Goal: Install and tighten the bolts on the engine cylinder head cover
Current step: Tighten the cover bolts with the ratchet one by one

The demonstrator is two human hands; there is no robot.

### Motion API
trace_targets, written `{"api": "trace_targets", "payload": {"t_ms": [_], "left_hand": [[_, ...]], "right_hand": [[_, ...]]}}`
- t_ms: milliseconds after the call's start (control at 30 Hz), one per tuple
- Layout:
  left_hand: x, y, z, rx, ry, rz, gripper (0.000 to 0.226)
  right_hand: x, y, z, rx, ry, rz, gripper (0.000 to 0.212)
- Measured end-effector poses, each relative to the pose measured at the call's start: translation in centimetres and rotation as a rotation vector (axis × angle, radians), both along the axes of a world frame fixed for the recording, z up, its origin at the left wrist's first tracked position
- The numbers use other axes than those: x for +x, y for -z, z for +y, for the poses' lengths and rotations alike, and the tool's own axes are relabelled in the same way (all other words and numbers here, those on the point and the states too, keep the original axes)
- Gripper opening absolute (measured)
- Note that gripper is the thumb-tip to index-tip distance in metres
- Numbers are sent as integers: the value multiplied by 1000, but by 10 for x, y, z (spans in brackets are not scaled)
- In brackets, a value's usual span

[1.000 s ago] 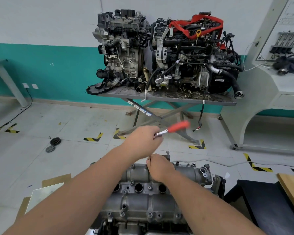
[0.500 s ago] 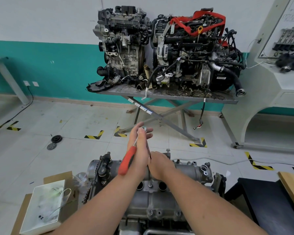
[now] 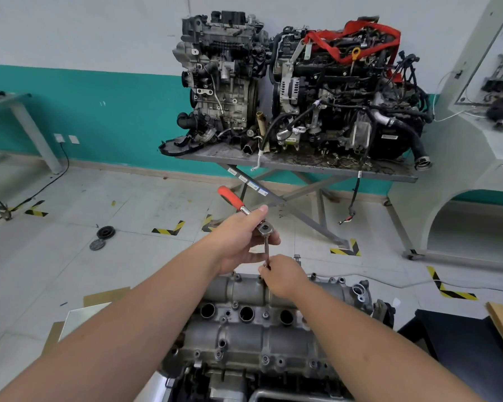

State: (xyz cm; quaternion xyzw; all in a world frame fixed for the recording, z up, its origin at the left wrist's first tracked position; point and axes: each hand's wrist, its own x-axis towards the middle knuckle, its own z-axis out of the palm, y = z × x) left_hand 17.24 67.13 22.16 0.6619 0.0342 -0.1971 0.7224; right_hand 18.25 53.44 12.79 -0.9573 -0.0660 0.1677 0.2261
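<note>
A person's left hand (image 3: 238,236) grips a ratchet wrench (image 3: 254,217) near its head, fingers curled round the shaft just below the red handle (image 3: 230,198), which angles up and to the left. From the ratchet head a slim extension bar (image 3: 266,252) drops straight down to the right hand (image 3: 285,275), whose fingertips pinch the bar's lower end at the far edge of the cylinder head cover (image 3: 253,323). Whatever the bar's tip meets is hidden under the fingers.

The grey cast cover lies directly below both forearms, three round plug wells in a row along its middle and small bolt heads dotted along its near rim. Beyond it, across the tiled floor with yellow-and-black corner marks, two complete engines (image 3: 296,88) stand side by side on a grey scissor-legged table (image 3: 317,166) against a white and teal wall, the right-hand engine draped in a red strap (image 3: 357,39). Two dark discs (image 3: 102,237) lie on the floor at left.
</note>
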Motion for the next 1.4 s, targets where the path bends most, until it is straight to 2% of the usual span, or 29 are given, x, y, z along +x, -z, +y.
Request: {"api": "trace_targets", "payload": {"t_ms": [133,267,733,967,1100,1167,1300,1400], "left_hand": [[2,6,-3,-66,-5,-10,49],[8,10,-6,-95,-21,2,53],[14,8,-11,-154,-67,35,42],[9,8,-10,-229,-132,45,34],[11,4,-18,-199,-123,15,31],[11,0,-19,-215,-122,27,31],[17,-33,-9,-471,-216,-6,48],[24,-69,1,-485,-273,-101,33]], "right_hand": [[3,-3,4,-47,2,-18,19],[2,1,3,-79,5,-56,21],[4,11,1,-106,-10,-127,37],[5,8,2,-108,-55,-126,39],[5,4,-1,-63,-26,-90,38],[0,-2,-1,-72,-21,-105,37],[12,-51,21,-49,-132,-221,34],[26,-87,33,-15,-143,-234,30]]}}
